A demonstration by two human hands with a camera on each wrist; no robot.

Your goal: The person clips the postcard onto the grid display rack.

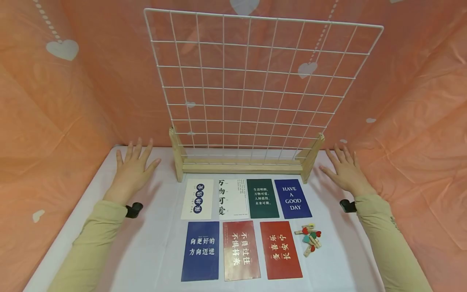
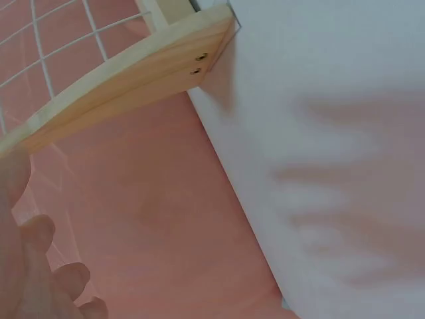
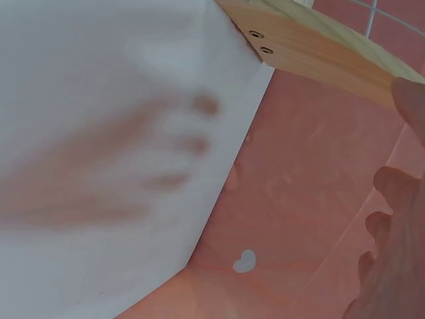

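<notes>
My left hand (image 1: pixel 133 172) is held out flat with fingers spread, left of a white wire grid (image 1: pixel 251 87) on a wooden stand (image 1: pixel 242 167). On the other side, my right hand (image 1: pixel 344 170) has its fingers spread too, just right of the stand. Neither holds anything. Each wrist view shows fingertips beside one end of the stand, the left fingers (image 2: pixel 40 232) and the right fingers (image 3: pixel 392 189), with hand shadows on the white tabletop. In front of the stand lie two rows of cards, among them a green card (image 1: pixel 262 198) and a blue "HAVE A GOOD DAY" card (image 1: pixel 293 198).
Nearest me are a blue card (image 1: pixel 200 251), a pinkish-red card (image 1: pixel 241 250) and a red card (image 1: pixel 281 250). Beside them sits a small pile of wooden clothespins (image 1: pixel 310 239) with coloured hearts. Orange cloth (image 1: pixel 43 121) with white hearts encloses the white table (image 1: pixel 146 243).
</notes>
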